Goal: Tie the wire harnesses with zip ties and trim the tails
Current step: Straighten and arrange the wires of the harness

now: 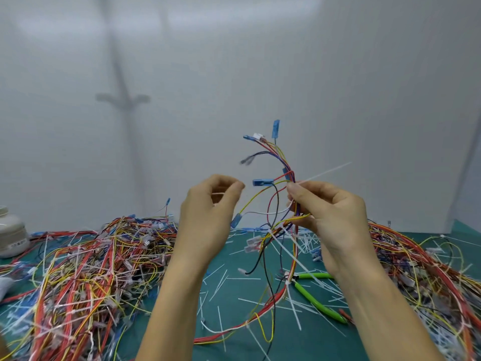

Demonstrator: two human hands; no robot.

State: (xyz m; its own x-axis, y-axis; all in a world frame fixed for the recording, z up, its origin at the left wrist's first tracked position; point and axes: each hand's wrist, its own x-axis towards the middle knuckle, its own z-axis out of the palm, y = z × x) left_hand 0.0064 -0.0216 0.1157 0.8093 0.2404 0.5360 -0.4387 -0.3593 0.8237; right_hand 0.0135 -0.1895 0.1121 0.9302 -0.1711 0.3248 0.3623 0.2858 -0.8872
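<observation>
Backdrop: pale wall [234,61]; green mat [234,321] littered with cut tails [221,280] and harness piles [91,269].
Right hand [330,217]: pinches the wire harness [291,175] upright, mid-bundle.
Zip tie [324,172]: tail slants up and rightward from the right fingertips.
Left hand [208,212]: curled, apart to the bundle's left; whether it holds anything, I cannot tell.
Cutters [320,304]: on the mat beneath the right wrist, nearer that hand.

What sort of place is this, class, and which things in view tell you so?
Probably a wire-harness assembly bench: heaps of coloured harnesses, cut zip-tie tails on a green mat, and green-handled cutters.
</observation>
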